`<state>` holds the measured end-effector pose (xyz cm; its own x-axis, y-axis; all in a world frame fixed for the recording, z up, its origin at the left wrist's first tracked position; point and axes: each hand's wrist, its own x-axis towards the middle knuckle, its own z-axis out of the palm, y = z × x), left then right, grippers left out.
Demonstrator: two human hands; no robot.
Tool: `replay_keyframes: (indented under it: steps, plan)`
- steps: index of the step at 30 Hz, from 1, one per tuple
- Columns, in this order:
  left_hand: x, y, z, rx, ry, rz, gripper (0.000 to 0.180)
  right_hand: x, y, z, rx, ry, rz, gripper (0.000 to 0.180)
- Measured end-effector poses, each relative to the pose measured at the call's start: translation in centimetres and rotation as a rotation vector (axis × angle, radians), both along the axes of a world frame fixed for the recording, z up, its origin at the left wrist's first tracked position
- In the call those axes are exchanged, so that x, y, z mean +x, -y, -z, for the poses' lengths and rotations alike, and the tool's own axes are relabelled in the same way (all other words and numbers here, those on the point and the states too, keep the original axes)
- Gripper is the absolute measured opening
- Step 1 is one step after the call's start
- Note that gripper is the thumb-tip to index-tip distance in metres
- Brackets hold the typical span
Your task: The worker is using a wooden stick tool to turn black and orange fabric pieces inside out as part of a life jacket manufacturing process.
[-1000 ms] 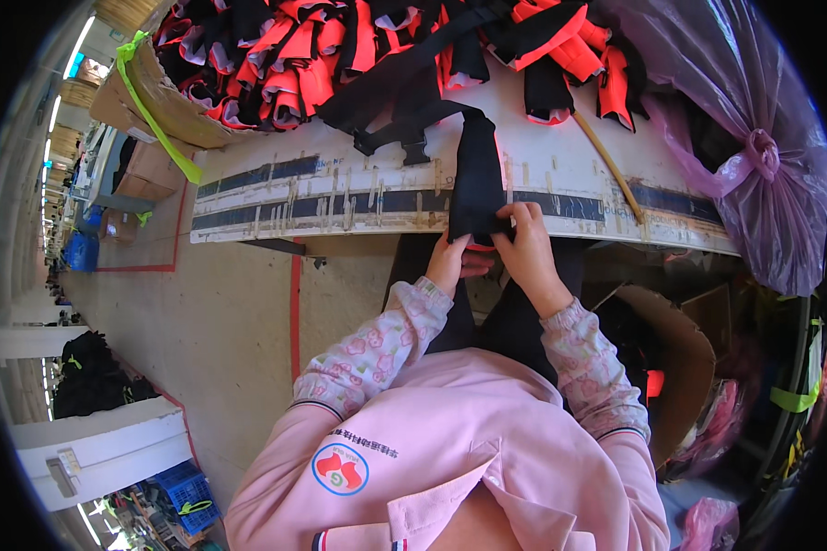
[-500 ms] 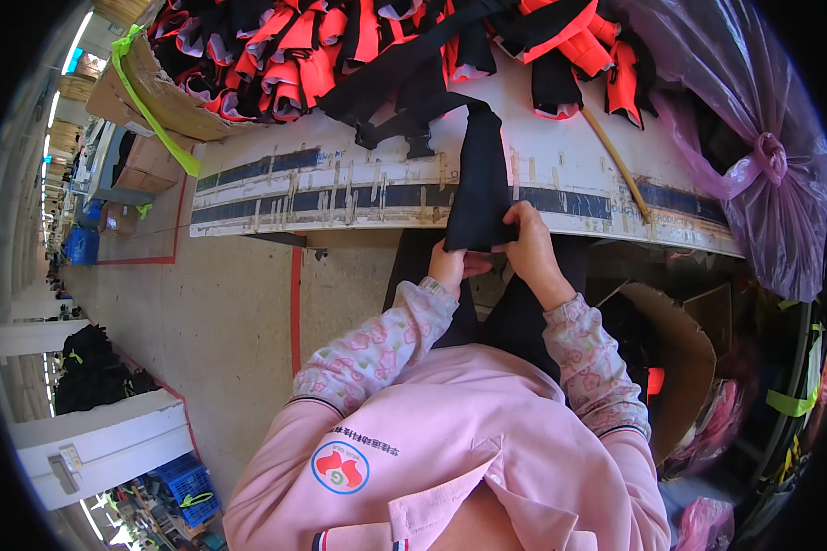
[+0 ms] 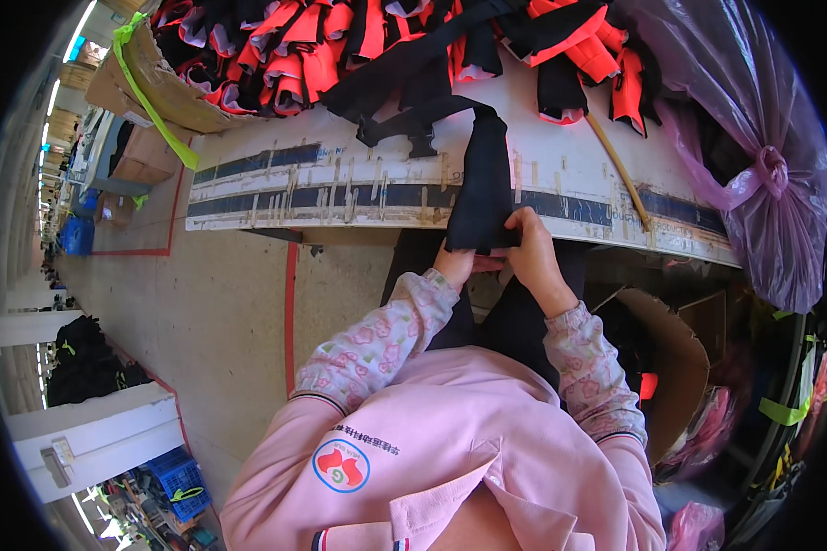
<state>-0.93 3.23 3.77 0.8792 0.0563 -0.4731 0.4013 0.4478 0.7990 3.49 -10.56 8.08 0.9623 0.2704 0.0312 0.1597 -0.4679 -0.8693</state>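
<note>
- Black fabric strip [image 3: 482, 184] hangs over the near edge of the white worktable [image 3: 560, 161], its upper end trailing back toward 12 o'clock into the heap of pieces; its lower end is at the hands, just below the table edge
- Left hand [image 3: 457, 266] is closed on the strip's lower left corner, fingers pinched together on the cloth
- Right hand [image 3: 535, 260] is clamped on the lower right edge at 3 o'clock of the left hand, thumb and fingers folded over the hem
- Handling judgement: soft, limp and light, drapes under its own weight, no stiffness to speak of; not fragile, unlikely to slip from bare fingers (surface looks matt and woven). Best taken at the hem corners, one hand each side, as is done now
- Cardboard box [image 3: 161, 83] at 10 o'clock on the table, bound with a green strap [image 3: 152, 87], holds red and black fabric pieces [image 3: 276, 55] that spill onto the tabletop
- Purple plastic bag [image 3: 753, 156] at 2 o'clock, knotted shut; contents cannot be told
- Open cardboard carton [image 3: 675, 367] at 4 o'clock below the table; dark inside, with a red item partly showing
- Blue crate [image 3: 179, 477] at 8 o'clock on the floor, contents too small to tell
</note>
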Motion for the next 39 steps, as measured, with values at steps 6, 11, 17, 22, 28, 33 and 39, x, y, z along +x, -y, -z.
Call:
replay_keyframes:
  steps: [6,11,17,22,28,33,39]
  plan:
    - [0.5,-0.4,-0.2,-0.029,-0.068,0.068,0.044,0.0,-0.4,0.3,-0.074,0.119,-0.039,0.038]
    - [0.7,-0.3,-0.5,-0.026,-0.059,0.06,0.045,-0.1,-0.7,-0.2,-0.119,0.092,-0.037,0.04]
    - [0.6,-0.2,-1.0,-0.051,-0.035,0.085,0.043,0.6,0.8,-4.0,-0.248,-0.01,-0.158,0.035]
    - [0.5,1.5,0.0,-0.053,0.06,-0.051,0.035,3.7,-2.0,-7.2,-0.256,0.494,-0.088,0.065]
    - [0.2,2.1,1.5,0.016,0.106,-0.101,0.02,5.5,-6.1,-1.4,-0.423,0.543,-0.169,0.072]
    - [0.7,2.0,1.6,0.046,0.022,-0.025,0.021,6.6,-1.2,1.8,-0.536,0.498,-0.118,0.067]
    - [0.7,1.8,0.3,-0.015,-0.021,0.121,0.026,7.1,-3.6,1.3,-0.713,0.525,-0.145,0.07]
